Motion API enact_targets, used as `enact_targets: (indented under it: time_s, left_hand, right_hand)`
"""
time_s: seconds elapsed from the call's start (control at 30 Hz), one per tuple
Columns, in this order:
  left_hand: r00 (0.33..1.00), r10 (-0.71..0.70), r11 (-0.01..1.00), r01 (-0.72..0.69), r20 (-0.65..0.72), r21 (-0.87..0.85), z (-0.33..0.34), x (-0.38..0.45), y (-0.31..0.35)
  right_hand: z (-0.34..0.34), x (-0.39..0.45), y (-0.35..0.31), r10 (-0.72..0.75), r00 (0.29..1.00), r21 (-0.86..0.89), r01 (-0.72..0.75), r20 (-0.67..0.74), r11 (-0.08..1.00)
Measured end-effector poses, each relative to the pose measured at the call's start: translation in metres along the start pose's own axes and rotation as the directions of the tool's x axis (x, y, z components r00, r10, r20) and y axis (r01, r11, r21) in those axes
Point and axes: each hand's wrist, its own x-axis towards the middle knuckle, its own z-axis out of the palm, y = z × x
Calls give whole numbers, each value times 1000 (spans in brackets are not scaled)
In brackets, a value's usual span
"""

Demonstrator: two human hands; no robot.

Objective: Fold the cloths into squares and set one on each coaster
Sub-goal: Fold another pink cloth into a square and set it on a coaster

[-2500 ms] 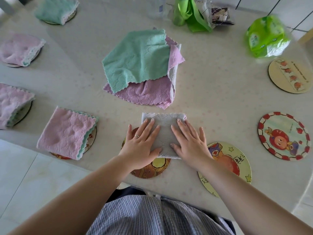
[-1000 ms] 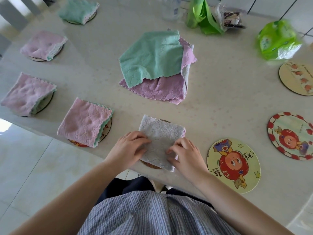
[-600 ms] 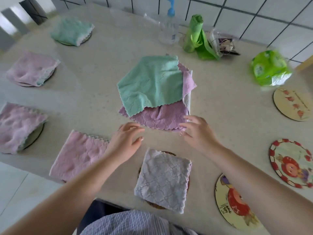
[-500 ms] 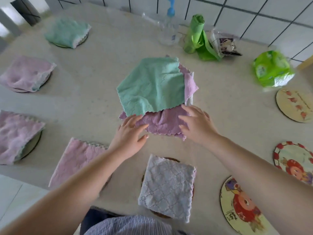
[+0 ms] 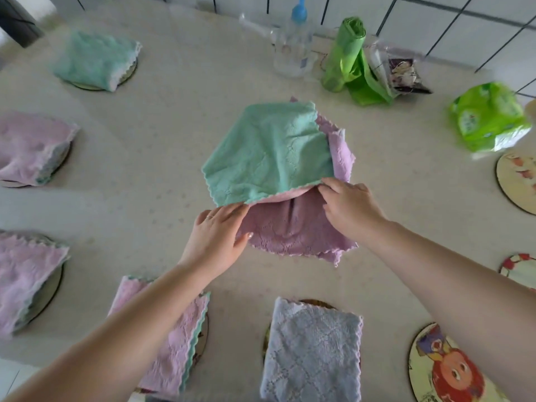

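Centrally, left hand (image 5: 216,237) and right hand (image 5: 349,206) pinch 1 scalloped purple microfibre cloth (image 5: 293,227) beneath 1 green cloth (image 5: 269,153); 5 folded squares cover round coasters.

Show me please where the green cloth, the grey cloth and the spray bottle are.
green cloth (image 5: 269,152): head view, middle of its top face.
grey cloth (image 5: 311,349): head view, centre of the folded square.
spray bottle (image 5: 293,58): head view, its clear body.

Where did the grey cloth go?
The grey cloth lies folded on a coaster at the near edge of the table, low in the head view, between the pink cloth on its left and the cartoon coaster on its right.
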Motion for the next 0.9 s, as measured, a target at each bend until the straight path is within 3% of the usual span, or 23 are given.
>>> enact_targets:
  time_s: [0.17,0.33,0.53,0.7,0.77,0.9]
  left_hand:
    - [964,-201,942,143,-172,-303,-22,20,0]
    - [893,-389,844,246,-228,-476,-68,42,7]
    - [880,-229,943,95,-417,-318,-118,56,20]
    - [825,-172,965,31,-538,-261,-143,47,66]
    - [805,-185,960,25,-563,-280,-146,41,89]
    - [766,-342,881,60,-544,-469,-143,32,147]
  right_hand:
    - [-24,9,-2,81,992,277,-53,-94,960]
    - [-63,18,5,99,945,326,8,-311,945]
    - [-113,9,20,91,849,390,141,-520,910]
    - [-143,-24,57,114,803,346,120,-585,930]
    - [-149,-43,77,130,795,329,91,-592,940]
    - [-159,-90,120,154,812,404,108,-563,908]
